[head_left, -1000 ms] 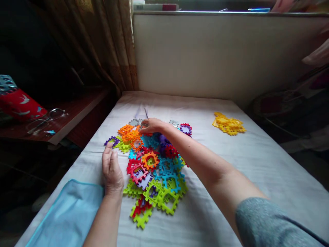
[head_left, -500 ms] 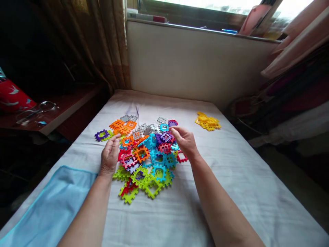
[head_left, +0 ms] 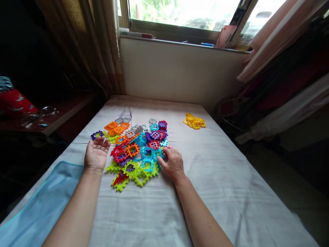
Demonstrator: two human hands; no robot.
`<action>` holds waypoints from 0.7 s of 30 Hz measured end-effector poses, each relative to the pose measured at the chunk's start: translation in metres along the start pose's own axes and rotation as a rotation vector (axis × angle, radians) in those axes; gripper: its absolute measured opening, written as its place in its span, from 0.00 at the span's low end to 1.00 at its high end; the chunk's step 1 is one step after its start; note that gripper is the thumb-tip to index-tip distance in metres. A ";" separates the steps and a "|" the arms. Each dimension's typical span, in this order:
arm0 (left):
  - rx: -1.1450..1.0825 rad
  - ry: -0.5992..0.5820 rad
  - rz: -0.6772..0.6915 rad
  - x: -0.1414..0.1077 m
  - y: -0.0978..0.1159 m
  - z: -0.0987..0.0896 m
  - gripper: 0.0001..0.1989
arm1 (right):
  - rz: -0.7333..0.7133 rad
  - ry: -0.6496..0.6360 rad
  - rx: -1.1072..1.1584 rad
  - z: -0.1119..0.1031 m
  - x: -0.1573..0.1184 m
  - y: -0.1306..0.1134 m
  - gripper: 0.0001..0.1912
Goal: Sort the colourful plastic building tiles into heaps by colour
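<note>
Pale cloth (head_left: 218, 192) is spreading beneath everything, and a blue cloth (head_left: 51, 192) is lying at the left, beside the left forearm. The mixed pile of toothed plastic pieces (head_left: 147, 152) is sitting between the hands, its longer direction apparently running away from the body, from lime pieces (head_left: 120, 187) at the near end to grey pieces (head_left: 138, 128) towards the far end.

The left hand (head_left: 96, 156) is turning its palm up at the pile's left edge, fingers loosely curling and parted, holding nothing visible; a purple piece (head_left: 93, 136) is lying just beyond its fingertips. The right hand (head_left: 173, 164) is facing down at the right edge, next to blue and red pieces, its fingers bending. Whether they are pinching a piece, I cannot tell.

A smaller yellow heap (head_left: 194, 121) is resting apart from the pile, farther out and to the right, so the right hand is lying nearer to it. At far left, a red container (head_left: 16, 103) is showing white bird shapes. A slim box (head_left: 138, 35) on the sill is showing white and red, but no brand or writing is reading clearly anywhere.
</note>
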State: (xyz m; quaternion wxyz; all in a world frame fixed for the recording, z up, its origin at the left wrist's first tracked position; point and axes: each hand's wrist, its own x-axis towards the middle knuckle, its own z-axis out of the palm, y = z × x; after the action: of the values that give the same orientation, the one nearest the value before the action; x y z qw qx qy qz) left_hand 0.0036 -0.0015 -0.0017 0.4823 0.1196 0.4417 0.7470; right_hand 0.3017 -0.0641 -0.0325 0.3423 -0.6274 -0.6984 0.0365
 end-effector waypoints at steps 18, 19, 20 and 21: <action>0.004 -0.078 -0.115 -0.001 0.004 -0.002 0.12 | 0.133 0.039 0.354 0.007 0.004 0.007 0.13; 0.007 -0.079 -0.111 -0.001 0.003 -0.002 0.12 | 0.085 0.012 0.278 0.005 0.003 0.005 0.16; 0.010 -0.083 -0.107 -0.001 0.003 -0.002 0.12 | 0.041 -0.013 0.200 0.003 0.003 0.001 0.18; 0.014 -0.088 -0.103 -0.001 0.003 -0.002 0.12 | 0.009 -0.036 0.128 0.002 0.002 -0.002 0.21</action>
State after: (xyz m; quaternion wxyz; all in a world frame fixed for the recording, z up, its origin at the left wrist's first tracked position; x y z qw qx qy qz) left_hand 0.0012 -0.0036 -0.0005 0.5380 0.1326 0.4309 0.7122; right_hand 0.2993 -0.0615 -0.0322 0.3692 -0.6067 -0.6977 0.0939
